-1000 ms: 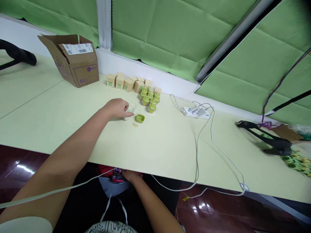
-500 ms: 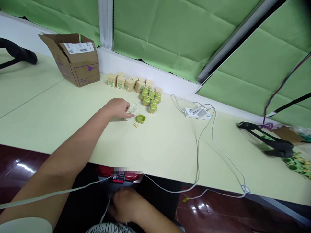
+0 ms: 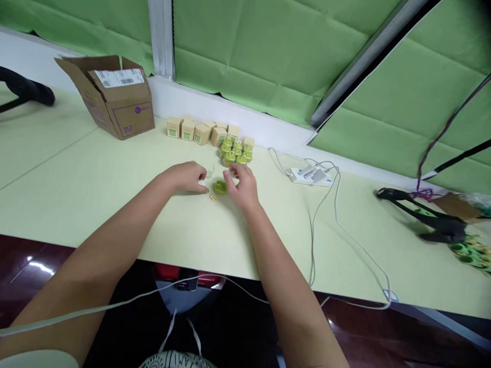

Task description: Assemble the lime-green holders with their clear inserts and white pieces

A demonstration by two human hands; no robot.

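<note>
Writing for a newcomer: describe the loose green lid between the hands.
Start at the cardboard box on the pale green table, then go right to the green-lidded jars. In front, between left hand and right hand, lies the lid, the only one off a jar.

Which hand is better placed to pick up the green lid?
Probably the right hand: it looks open and empty, its fingers just beside the green lid. The left hand seems occupied at the small clear cup.

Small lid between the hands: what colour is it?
The lid is olive green, and it shows best in the head view.
</note>
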